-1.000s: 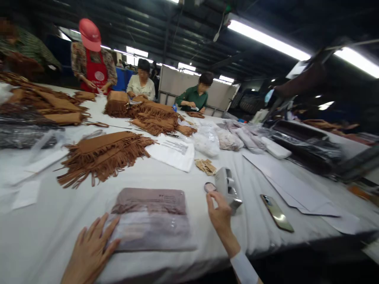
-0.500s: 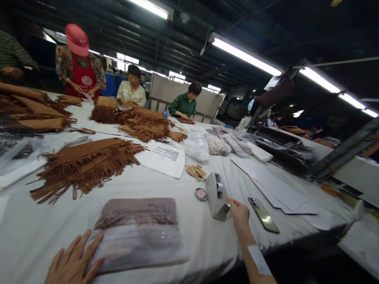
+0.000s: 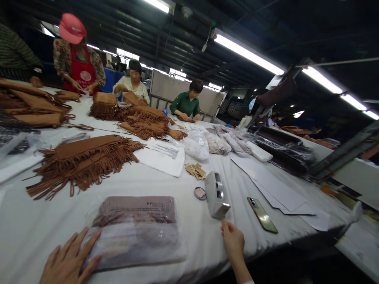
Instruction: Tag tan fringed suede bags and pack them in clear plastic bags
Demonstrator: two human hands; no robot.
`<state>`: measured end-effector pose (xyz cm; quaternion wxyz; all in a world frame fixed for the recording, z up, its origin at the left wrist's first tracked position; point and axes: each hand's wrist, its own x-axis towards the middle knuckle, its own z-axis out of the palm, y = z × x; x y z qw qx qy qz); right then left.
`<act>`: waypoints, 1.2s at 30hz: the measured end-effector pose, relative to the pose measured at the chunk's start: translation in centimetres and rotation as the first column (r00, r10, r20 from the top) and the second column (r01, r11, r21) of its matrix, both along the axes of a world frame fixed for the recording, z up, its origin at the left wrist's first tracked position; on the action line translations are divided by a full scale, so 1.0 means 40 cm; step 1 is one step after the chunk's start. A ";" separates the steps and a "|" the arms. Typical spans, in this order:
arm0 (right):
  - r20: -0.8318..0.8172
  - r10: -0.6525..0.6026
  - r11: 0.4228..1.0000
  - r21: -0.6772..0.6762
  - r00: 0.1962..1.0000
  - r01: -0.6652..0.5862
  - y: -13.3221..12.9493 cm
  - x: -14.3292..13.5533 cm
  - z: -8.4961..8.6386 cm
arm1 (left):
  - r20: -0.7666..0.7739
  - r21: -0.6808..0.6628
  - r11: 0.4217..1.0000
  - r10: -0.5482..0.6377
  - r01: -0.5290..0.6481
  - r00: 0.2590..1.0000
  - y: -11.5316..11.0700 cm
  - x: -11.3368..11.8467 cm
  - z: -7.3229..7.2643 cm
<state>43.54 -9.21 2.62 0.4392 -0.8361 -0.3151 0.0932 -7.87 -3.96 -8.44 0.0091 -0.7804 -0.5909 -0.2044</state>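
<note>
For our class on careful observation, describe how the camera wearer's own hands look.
The left hand and right hand are bare, with no gloves or visible rings. Something white crosses the right forearm at the picture's edge, too cropped to identify.

Left hand [image 3: 69, 260]: lying palm down at lower left, back facing up. Fingers [image 3: 72, 244] spreading apart, extending forward and slightly rightward; thumb [image 3: 90, 269] angling out to right, apart from index finger. Right hand [image 3: 233, 240]: positioning right of center, back facing up. Fingers curling inward, index finger and thumb closing together at front. Right wrist [image 3: 238, 261] running nearly straight into forearm [image 3: 243, 273], slanting down-right toward lower view edge.
</note>
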 end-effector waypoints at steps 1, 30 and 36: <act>0.017 0.039 0.999 -0.012 0.999 -0.038 0.001 -0.013 0.008 | -0.016 0.009 1.000 0.000 0.000 1.000 0.000 0.003 0.009; -0.044 0.854 -0.327 -0.820 -0.518 -0.470 0.469 -0.930 0.140 | 0.034 -0.125 0.992 0.038 -0.033 0.999 0.004 0.018 0.176; 0.002 0.896 -0.256 -0.815 -0.444 -0.520 0.484 -0.909 0.108 | 0.061 -0.134 0.990 0.042 -0.033 0.997 0.007 0.017 0.175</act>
